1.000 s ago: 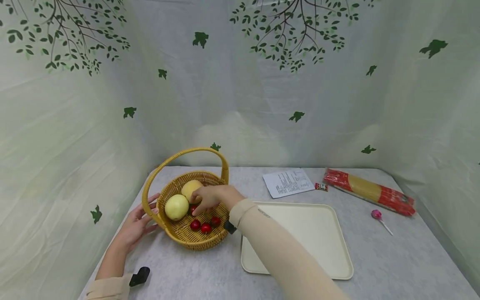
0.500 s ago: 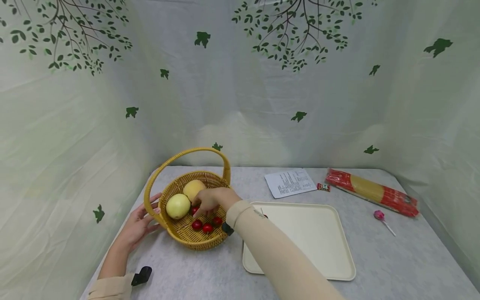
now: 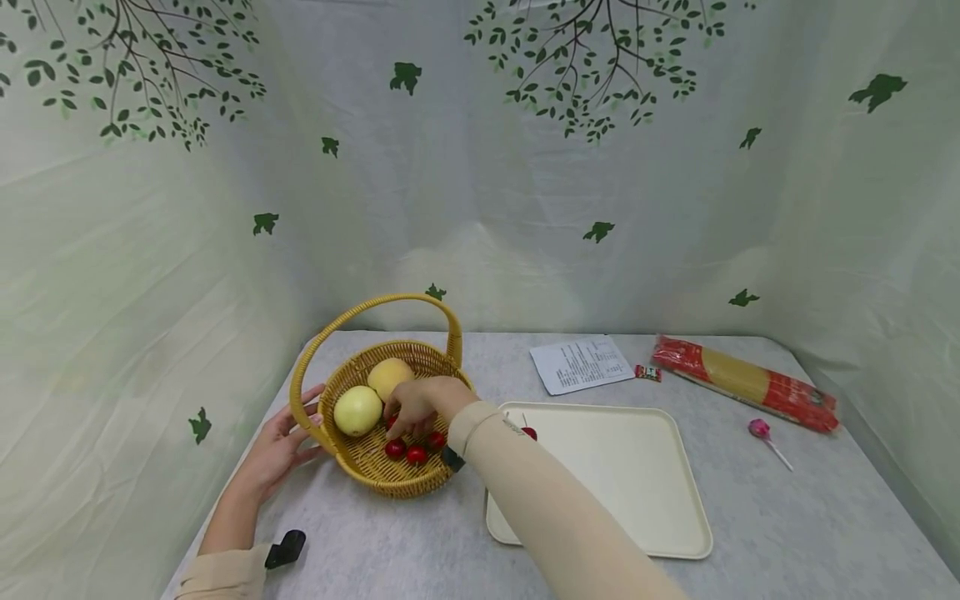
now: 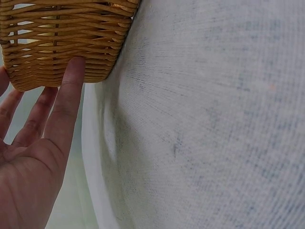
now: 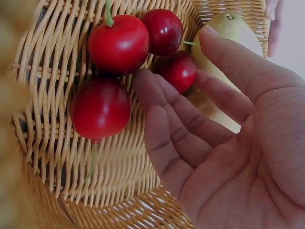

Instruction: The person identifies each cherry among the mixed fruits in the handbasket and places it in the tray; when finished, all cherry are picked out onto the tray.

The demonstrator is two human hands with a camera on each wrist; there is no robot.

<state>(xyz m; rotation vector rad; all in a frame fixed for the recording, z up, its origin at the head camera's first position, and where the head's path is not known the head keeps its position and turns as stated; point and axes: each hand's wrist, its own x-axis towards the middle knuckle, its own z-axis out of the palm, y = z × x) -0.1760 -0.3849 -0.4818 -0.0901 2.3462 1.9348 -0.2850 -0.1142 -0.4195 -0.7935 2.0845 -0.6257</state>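
1. Against half a second ago, more of a stemmed cherry [image 3: 529, 433] shows past my right sleeve [image 3: 570, 508]; it lies on the cream tray [image 3: 622, 483], at 3 o'clock from the wicker basket [image 3: 397, 490]. That means one cherry is out and four are inside
2. My right hand [image 3: 420, 402] has stayed down in the basket: fingers loosely bent, thumb well apart from them, no grip that I can see. The nearest cherry [image 5: 178, 70] sits just beside my fingertips; I cannot tell whether I touch it
3. My left hand [image 3: 272, 454] rests against the basket's outer wall at about 9 o'clock, fingers spread and fairly straight
4. In my way: the pale green fruit [image 3: 357, 412] at 10 o'clock, the yellow fruit [image 3: 389, 378] at 12, and the handle [image 3: 405, 297] arching overhead
5. Beyond, from 2 to 3 o'clock: a printed card [image 3: 581, 365], a small red packet [image 3: 648, 372], a long red-and-gold pack [image 3: 742, 383] and a lollipop [image 3: 760, 428]; my sleeve covers part of the tray
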